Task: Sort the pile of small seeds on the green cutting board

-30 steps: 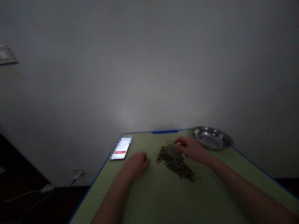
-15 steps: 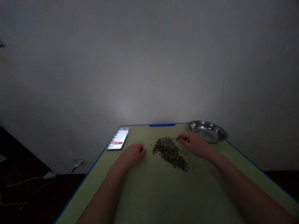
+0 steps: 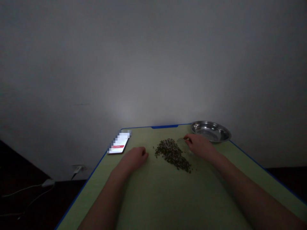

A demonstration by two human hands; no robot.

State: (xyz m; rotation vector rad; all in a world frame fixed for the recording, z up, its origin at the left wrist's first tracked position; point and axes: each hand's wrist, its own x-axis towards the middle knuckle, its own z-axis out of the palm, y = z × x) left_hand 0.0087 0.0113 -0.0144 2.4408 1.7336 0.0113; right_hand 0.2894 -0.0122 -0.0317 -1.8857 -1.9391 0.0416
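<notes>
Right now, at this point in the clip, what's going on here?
A person's right hand appears to pinch a thin, see-through object with a curved rim, too faint to identify, beside a loose pile of small, dark grains on a pale green table with blue edging. The left hand is loosely curled across the pile from it. A shiny, round metal basin sits at the far right; a lit phone lies at the far left.

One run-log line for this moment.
left hand: curled, left of dark granular pile | right hand: pinching clear object | phone: screen lit | metal bowl: beyond right hand
</notes>
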